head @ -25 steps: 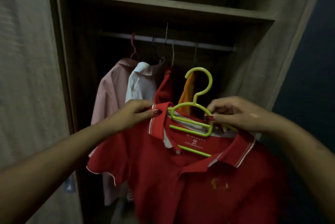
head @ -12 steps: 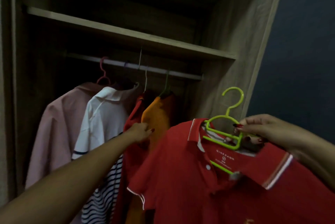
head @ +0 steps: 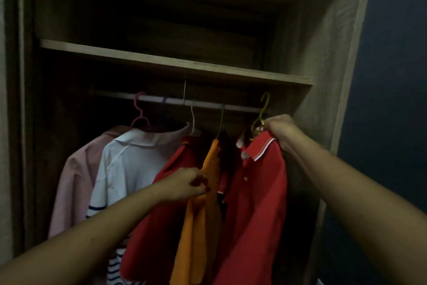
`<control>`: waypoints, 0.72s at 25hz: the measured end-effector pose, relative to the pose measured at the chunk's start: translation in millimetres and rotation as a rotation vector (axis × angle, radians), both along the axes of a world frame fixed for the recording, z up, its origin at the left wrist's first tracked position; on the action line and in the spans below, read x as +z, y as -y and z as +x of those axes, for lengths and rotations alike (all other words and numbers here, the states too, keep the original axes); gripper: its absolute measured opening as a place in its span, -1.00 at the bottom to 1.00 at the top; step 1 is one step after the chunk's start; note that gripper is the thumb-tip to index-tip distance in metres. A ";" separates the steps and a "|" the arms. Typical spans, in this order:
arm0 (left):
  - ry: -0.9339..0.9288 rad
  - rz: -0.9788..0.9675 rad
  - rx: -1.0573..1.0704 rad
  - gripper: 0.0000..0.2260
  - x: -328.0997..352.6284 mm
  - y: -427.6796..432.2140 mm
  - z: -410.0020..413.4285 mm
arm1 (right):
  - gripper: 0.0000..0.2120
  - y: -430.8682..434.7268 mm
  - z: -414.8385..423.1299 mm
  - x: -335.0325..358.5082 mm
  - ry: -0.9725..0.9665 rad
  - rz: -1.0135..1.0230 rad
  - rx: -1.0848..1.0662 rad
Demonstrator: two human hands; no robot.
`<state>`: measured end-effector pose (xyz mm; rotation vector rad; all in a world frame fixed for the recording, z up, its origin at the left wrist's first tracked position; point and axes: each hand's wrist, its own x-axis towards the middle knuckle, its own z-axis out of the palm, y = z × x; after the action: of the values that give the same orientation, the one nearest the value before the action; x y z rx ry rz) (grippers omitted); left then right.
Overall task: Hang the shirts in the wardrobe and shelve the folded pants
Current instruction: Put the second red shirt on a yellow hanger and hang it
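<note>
A: What of me shows below the rail (head: 240, 107)?
B: Your left hand (head: 182, 184) has its nails (head: 207, 189) painted dark red.
A: And at the rail's right end?
B: Your right hand (head: 280, 130) shows only its back and knuckles; I can't make out the nails there. Your left forearm (head: 92, 234) and right forearm (head: 346, 183) are bare, wrist to the edge of view.

Right hand (head: 280, 131) gripping red polo (head: 256, 192) collar, left hand (head: 184, 184) pinching orange shirt (head: 196, 238)
</note>
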<state>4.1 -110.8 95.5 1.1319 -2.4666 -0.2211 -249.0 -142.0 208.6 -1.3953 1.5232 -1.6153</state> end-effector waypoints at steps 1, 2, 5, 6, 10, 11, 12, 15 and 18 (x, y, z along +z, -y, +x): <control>0.005 -0.012 0.003 -0.36 5.1 -2.0 1.3 | -0.76 20.4 -0.4 -0.8 -0.048 -0.040 -0.043; 0.014 -0.012 0.011 -0.31 7.4 -3.2 2.9 | -0.76 41.1 -2.1 -3.4 -0.093 -0.057 -0.062; -0.015 0.036 0.046 -0.41 3.4 -5.4 5.7 | -0.82 95.6 -7.7 -20.5 -0.204 -0.018 -0.095; -0.032 0.054 0.053 -0.47 -0.8 -5.4 7.1 | -0.78 107.5 -7.9 -29.8 -0.228 0.006 -0.092; -0.055 0.054 0.068 -0.46 -16.4 -9.1 11.9 | -0.77 124.1 -1.8 -59.6 -0.461 0.028 -0.107; -0.059 0.054 0.073 -0.45 -19.1 -9.8 12.6 | -0.77 125.1 0.8 -61.5 -0.552 0.014 -0.113; -0.068 0.062 0.077 -0.45 -21.5 -10.0 12.9 | -0.77 122.4 4.2 -61.6 -0.626 -0.001 -0.118; -0.114 0.090 0.084 -0.45 -29.9 -9.8 10.2 | -0.76 116.1 6.1 -63.9 -0.727 -0.037 -0.120; -0.125 0.082 0.093 -0.46 -33.2 -10.3 5.5 | -0.78 97.3 10.5 -75.9 -0.729 -0.155 -0.183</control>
<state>9.6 -100.5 62.4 1.2243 -2.3085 -0.3571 -238.5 -239.3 132.7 -2.1405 1.9941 -1.4142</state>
